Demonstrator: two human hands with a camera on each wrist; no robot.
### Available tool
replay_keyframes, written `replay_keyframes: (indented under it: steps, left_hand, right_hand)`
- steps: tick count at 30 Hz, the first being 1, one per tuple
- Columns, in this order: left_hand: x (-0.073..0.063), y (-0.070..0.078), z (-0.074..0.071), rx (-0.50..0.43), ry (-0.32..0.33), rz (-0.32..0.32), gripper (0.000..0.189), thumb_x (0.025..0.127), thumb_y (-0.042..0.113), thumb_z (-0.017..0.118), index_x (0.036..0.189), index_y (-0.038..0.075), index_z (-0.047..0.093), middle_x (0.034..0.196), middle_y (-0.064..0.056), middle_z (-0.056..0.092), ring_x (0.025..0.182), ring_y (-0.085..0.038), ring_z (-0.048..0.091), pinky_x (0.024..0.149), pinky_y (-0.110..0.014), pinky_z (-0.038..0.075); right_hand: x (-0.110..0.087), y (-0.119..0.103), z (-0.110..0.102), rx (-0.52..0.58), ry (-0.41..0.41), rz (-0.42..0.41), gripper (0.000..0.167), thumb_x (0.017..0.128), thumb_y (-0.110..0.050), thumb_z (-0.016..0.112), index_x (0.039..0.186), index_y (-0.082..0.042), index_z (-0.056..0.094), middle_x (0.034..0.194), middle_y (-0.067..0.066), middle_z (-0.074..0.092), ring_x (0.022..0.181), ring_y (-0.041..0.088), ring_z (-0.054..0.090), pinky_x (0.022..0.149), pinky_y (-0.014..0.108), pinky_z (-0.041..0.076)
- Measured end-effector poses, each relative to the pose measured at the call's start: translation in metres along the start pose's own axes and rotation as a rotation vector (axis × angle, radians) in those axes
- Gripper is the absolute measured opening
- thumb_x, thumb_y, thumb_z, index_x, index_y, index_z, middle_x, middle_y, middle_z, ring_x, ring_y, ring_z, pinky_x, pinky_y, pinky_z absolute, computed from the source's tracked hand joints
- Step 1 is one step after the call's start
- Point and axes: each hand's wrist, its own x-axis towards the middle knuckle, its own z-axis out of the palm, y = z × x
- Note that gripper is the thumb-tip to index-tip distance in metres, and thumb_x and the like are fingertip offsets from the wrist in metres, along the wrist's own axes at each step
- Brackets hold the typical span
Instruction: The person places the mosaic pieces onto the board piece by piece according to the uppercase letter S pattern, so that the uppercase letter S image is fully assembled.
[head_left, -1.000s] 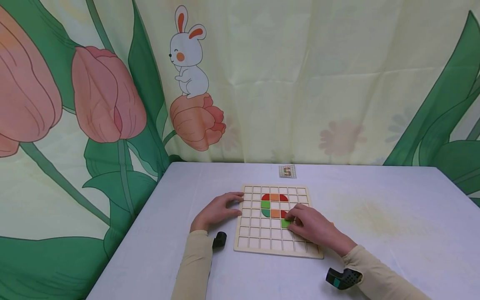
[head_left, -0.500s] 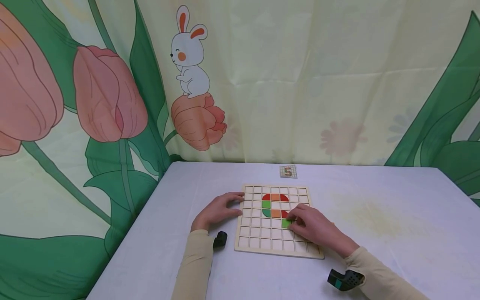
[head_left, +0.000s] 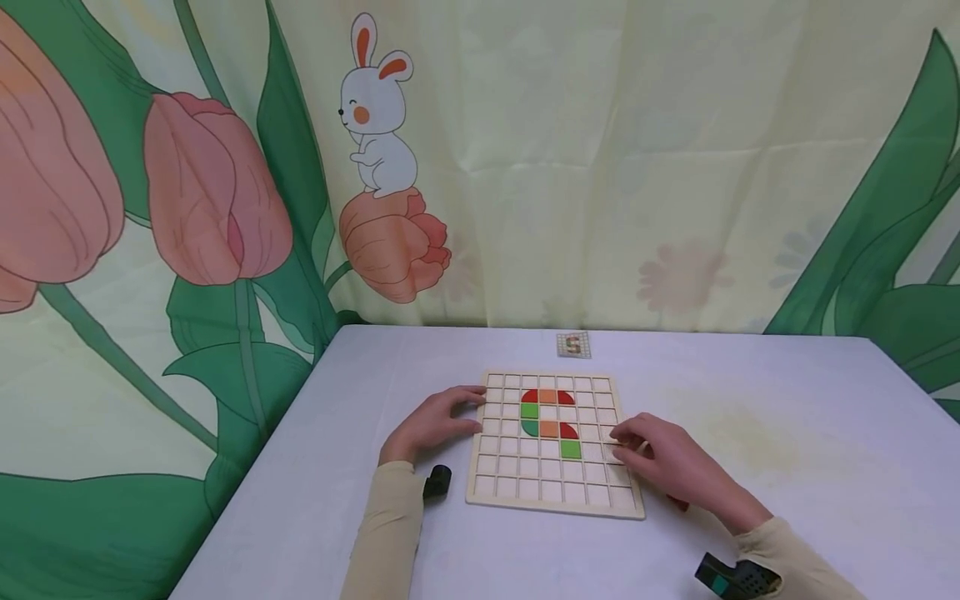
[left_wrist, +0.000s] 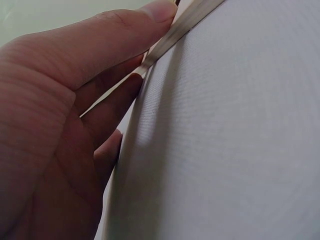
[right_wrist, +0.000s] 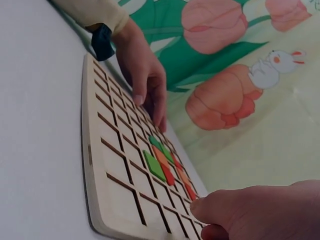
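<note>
A square wooden grid board (head_left: 517,487) lies on the table. Set in its cells are colored tiles: red and orange ones in the top row, a light green tile (head_left: 529,410) at left, then a dark green, an orange tile (head_left: 549,429) and a red one. Another light green tile (head_left: 571,449) sits below them. My left hand (head_left: 435,423) rests at the board's left edge, thumb and fingers spread along it. Over the right edge hovers my right hand (head_left: 667,458), loosely bent, with no tile showing between its fingertips. A red piece (head_left: 678,503) peeks out beneath it, mostly hidden.
A small patterned card (head_left: 573,345) lies behind the board, near the table's far edge. White cloth covers the table (head_left: 787,417). A printed curtain (head_left: 540,167) with tulips and a rabbit hangs behind it.
My right hand has left the lower light green tile and moved right to the board's edge, leaving that tile in its cell. The left hand stays where it was.
</note>
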Motion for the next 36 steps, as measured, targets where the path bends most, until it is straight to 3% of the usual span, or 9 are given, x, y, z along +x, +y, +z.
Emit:
replay_keyframes:
  steps: [10, 17, 22, 29, 36]
  left_hand:
    - [-0.001, -0.001, -0.001, 0.006, 0.000, 0.004, 0.043, 0.086, 0.023, 0.076, 0.127, 0.016, 0.064, 0.144, 0.011, 0.049, 0.138, -0.015, 0.038, 0.114, -0.039, 0.032]
    - [0.000, 0.002, -0.001, 0.014, -0.001, -0.011, 0.046, 0.086, 0.023, 0.076, 0.129, 0.016, 0.063, 0.145, 0.011, 0.048, 0.139, -0.016, 0.037, 0.114, -0.040, 0.032]
    - [0.000, 0.001, -0.001, 0.012, -0.004, -0.007, 0.046, 0.086, 0.023, 0.076, 0.130, 0.015, 0.063, 0.145, 0.010, 0.048, 0.139, -0.016, 0.037, 0.114, -0.040, 0.032]
    - [0.000, 0.000, -0.001, 0.023, -0.009, 0.007, 0.046, 0.086, 0.023, 0.076, 0.129, 0.015, 0.063, 0.145, 0.010, 0.048, 0.139, -0.015, 0.037, 0.114, -0.039, 0.032]
    - [-0.001, 0.002, -0.001, 0.022, -0.009, 0.003, 0.045, 0.086, 0.023, 0.076, 0.129, 0.014, 0.064, 0.145, 0.009, 0.049, 0.139, -0.016, 0.037, 0.114, -0.039, 0.032]
  right_hand:
    - [-0.037, 0.031, -0.032, -0.111, -0.098, 0.037, 0.037, 0.079, -0.023, 0.080, 0.111, -0.010, 0.067, 0.104, -0.003, 0.060, 0.092, 0.016, 0.057, 0.074, 0.029, 0.054]
    - [-0.053, 0.047, -0.035, -0.141, -0.118, 0.015, 0.043, 0.075, -0.034, 0.083, 0.108, -0.011, 0.067, 0.101, -0.006, 0.057, 0.088, 0.010, 0.053, 0.074, 0.027, 0.053]
    - [-0.055, 0.041, -0.030, -0.113, -0.144, -0.011, 0.037, 0.074, -0.035, 0.083, 0.100, -0.015, 0.066, 0.093, -0.008, 0.054, 0.082, 0.005, 0.049, 0.070, 0.023, 0.050]
    - [-0.053, 0.039, -0.026, -0.070, -0.175, -0.085, 0.022, 0.079, -0.017, 0.080, 0.094, -0.017, 0.063, 0.088, -0.009, 0.051, 0.075, 0.001, 0.045, 0.064, 0.021, 0.047]
    - [-0.048, 0.041, -0.028, -0.104, -0.175, -0.034, 0.026, 0.078, -0.006, 0.079, 0.098, -0.016, 0.066, 0.092, -0.008, 0.055, 0.078, 0.005, 0.051, 0.068, 0.022, 0.052]
